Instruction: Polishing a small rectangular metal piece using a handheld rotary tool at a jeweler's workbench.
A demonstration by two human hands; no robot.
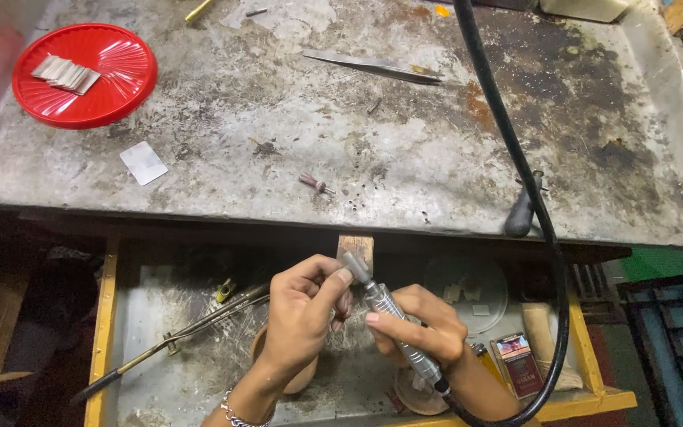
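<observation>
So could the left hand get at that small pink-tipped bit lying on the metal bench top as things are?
Probably yes. The small bit lies bare on the bench top, nothing over it, just beyond the left hand. But that hand's fingers are pinched at the rotary handpiece tip.

left hand [302,312]: raised from the lower edge of the view, wrist bent, back of hand toward the camera
left grip: thumb and forefinger pinched together at the tips
left wrist: wears a thin chain bracelet
right hand [420,328]: just beside the left, fingers curled closed, knuckles up
right forearm: runs down to the lower right
</observation>
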